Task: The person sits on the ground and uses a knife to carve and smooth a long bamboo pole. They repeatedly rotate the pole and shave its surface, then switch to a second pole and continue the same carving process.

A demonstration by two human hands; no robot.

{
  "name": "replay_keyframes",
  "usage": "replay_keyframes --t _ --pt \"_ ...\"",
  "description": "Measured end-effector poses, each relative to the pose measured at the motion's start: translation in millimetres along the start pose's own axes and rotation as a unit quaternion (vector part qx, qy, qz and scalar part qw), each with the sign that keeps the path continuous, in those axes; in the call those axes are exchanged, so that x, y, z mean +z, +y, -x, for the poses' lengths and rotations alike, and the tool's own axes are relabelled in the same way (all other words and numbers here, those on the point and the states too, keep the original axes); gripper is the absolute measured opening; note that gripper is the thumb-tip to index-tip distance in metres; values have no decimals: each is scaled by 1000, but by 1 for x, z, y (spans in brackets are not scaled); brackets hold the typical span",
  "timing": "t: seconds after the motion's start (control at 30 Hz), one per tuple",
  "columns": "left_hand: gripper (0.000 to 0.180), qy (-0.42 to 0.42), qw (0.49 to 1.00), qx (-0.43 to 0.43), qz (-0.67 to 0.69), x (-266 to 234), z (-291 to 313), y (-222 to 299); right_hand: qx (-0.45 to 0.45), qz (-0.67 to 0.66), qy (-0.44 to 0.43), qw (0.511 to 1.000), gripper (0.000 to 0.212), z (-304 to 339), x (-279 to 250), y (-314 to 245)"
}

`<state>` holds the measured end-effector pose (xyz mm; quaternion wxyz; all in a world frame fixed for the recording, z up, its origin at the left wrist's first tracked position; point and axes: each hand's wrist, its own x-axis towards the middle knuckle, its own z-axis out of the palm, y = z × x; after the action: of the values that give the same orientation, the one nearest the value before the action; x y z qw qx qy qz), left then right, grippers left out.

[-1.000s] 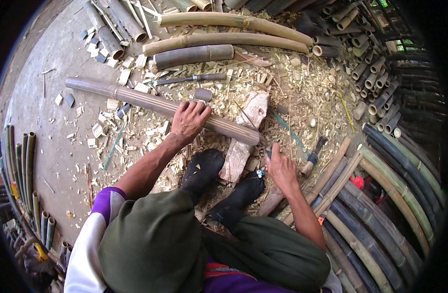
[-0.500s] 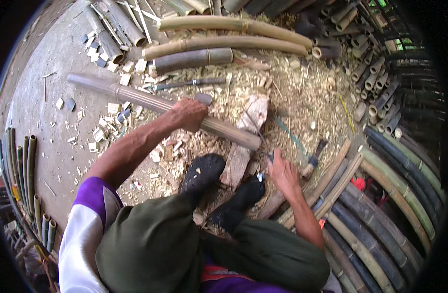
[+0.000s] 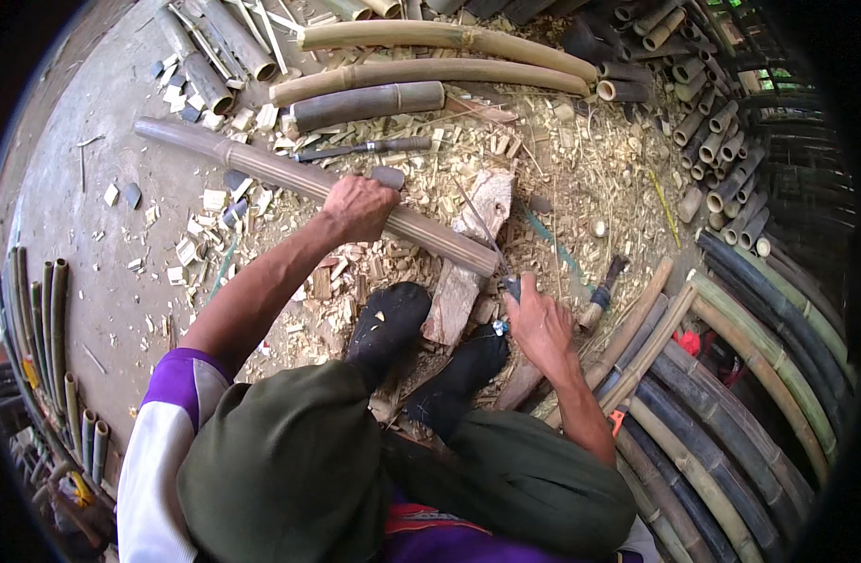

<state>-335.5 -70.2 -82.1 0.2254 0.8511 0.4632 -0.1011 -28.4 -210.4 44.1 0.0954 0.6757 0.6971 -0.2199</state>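
Note:
My left hand (image 3: 357,206) is wrapped round a long brown bamboo tube (image 3: 441,241), which slants from the upper left down to a pale wooden block (image 3: 457,302). The tube's near right end rests over that block, its grooved surface facing up. In my right hand (image 3: 542,330) is the dark handle of a slim tool with a long, thin metal blade (image 3: 483,222); whether it is a knife or a file I cannot tell. The blade lies across the tube's right end. My dark-covered feet flank the lower part of the block.
Wood chips (image 3: 332,267) cover the ground around the block. A dark-handled blade (image 3: 365,147) lies beyond the tube, and another tool (image 3: 603,296) lies right of my right hand. Bamboo poles (image 3: 721,422) are stacked at right; cut bamboo lengths (image 3: 430,75) lie at the far side.
My right hand and the thin blade have shifted slightly, the blade's tip moving left and up across the tube's end. The tube and left hand stay nearly in place.

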Motion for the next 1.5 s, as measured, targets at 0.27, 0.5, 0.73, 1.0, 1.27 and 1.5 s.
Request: replay_keyframes --t 0.27,0.5,0.73,1.0,1.27,1.5 --pt "11 5 1000 12 -20 -16 -3 6 -9 -130 62 990 31 3 6 8" --pt "22 146 989 19 -31 5 4 -5 -33 -58 63 996 32 -5 -37 -12" --pt "25 148 988 31 -42 12 5 9 39 20 -17 999 31 -7 32 34" --pt "25 268 960 33 -77 34 20 -3 -86 -113 131 981 28 10 -56 -28" --pt "23 352 931 47 -90 50 16 6 14 48 -7 999 32 8 12 24" --pt "25 355 931 3 -81 47 24 7 -123 -138 191 964 34 15 -36 -18"
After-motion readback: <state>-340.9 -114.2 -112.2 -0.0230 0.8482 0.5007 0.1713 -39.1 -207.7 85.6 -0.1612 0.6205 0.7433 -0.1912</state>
